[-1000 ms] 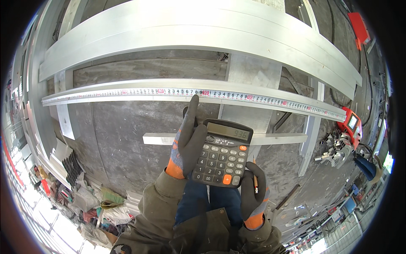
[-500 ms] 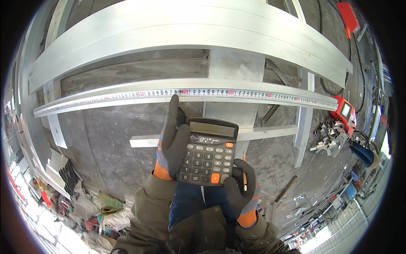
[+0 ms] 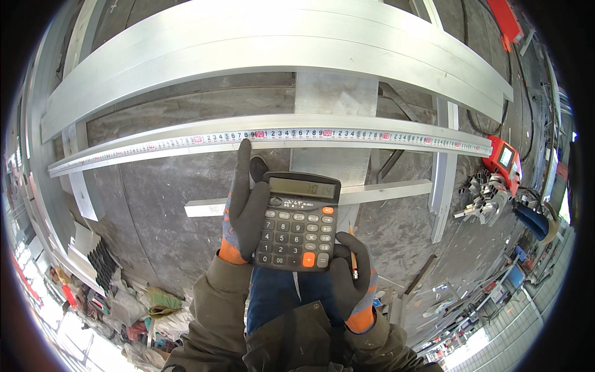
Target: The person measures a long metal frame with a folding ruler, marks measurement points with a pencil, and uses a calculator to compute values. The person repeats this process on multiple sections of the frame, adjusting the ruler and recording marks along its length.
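My left hand [image 3: 243,214], in a dark coated glove, grips the left side of a black calculator [image 3: 288,239] over my lap. Its index finger points up to the lower edge of the extended tape measure blade [image 3: 291,134]. The blade lies along a long silver metal bar [image 3: 347,121], and its red case [image 3: 503,162] sits at the right end. Digits show on the calculator's display. My right hand [image 3: 353,282], gloved alike, is closed around a pencil [image 3: 354,263], point upward, beside the calculator's lower right corner.
Wide silver metal profiles [image 3: 273,49] span the far side. Shorter crossbars [image 3: 396,191] lie beneath the measured bar. Cut profile pieces [image 3: 486,198] are stacked at right, below the tape case. Bags and cloths [image 3: 161,304] are heaped at lower left; a red object [image 3: 505,22] is far right.
The calculator and both hands have shifted slightly left in the view. My right thumb has come away from the lower right key, and the display digits are now clearer.
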